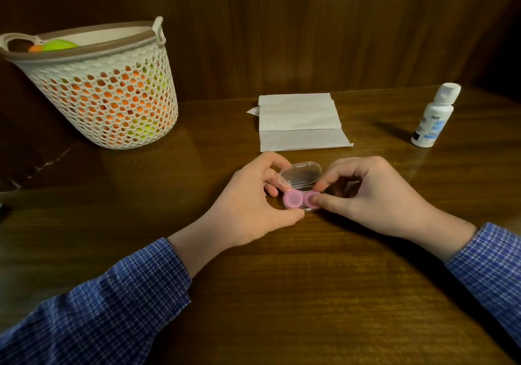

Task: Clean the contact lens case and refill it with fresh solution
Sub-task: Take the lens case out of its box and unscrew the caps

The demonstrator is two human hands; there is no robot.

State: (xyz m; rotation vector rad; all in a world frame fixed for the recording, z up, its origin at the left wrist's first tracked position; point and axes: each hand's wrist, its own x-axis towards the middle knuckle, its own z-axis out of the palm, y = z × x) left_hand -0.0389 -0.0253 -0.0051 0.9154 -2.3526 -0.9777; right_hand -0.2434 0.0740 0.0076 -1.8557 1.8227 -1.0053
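The work looks to be at its opening step: getting the pink contact lens case (300,199) out of, or its caps off inside, the clear plastic box (301,178) that houses it. The box sits on the wooden table (282,280) just in front of the person, its transparent lid hinged up and tilted away toward the folded white tissue (300,122). The left hand (253,204) grips the box's left end, fingers curled round the far side and thumb pressed to the near edge. The right hand (369,195) pinches the right-hand cap of the case between thumb and forefinger, the other fingers curled loosely behind. The case lies flat, its long axis running left to right across the view, its two round caps facing up; the left cap is plain to see, the right one is mostly covered by the fingertips. The next move probably calls for a steady hold from the left hand while the right twists or lifts, without tipping the wells. The solution bottle (434,116) stands capped, well apart to the right; a perforated basket (112,105) of orange and green things sits far left.
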